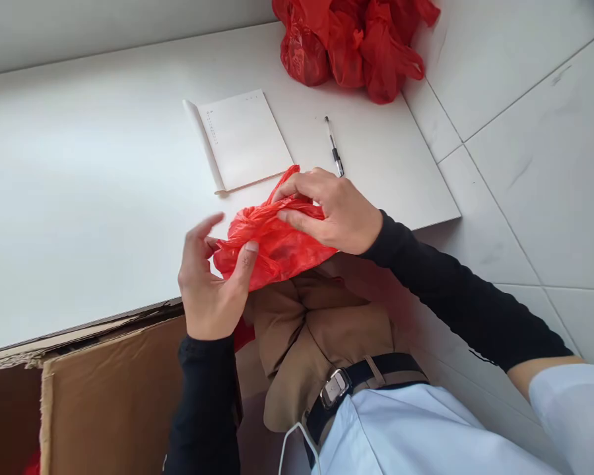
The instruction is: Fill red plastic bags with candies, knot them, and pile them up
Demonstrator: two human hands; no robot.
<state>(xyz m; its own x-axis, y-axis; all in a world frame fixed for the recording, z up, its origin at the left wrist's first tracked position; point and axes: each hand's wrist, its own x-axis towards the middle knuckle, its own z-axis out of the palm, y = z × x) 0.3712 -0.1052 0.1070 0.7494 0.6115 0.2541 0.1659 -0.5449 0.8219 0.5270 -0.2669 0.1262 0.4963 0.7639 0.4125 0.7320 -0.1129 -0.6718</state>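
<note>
A thin red plastic bag (282,247) is stretched between my two hands at the table's front edge, above my lap. My left hand (210,284) grips its left side, thumb on top of the film and index finger raised off it. On the other side, my right hand (327,204) pinches the bag's gathered upper edge between thumb and fingers. One twisted handle sticks up beside the right fingers. Whether anything lies inside the bag cannot be made out. Just beyond the hands are an open notepad (247,142) and a black-and-clear pen (334,146).
Several filled red plastic bags (346,49) are bunched at the back right of the white table (89,185). An open cardboard box (113,396) stands below the table edge at left, with something red inside. A tiled wall (534,152) borders the right.
</note>
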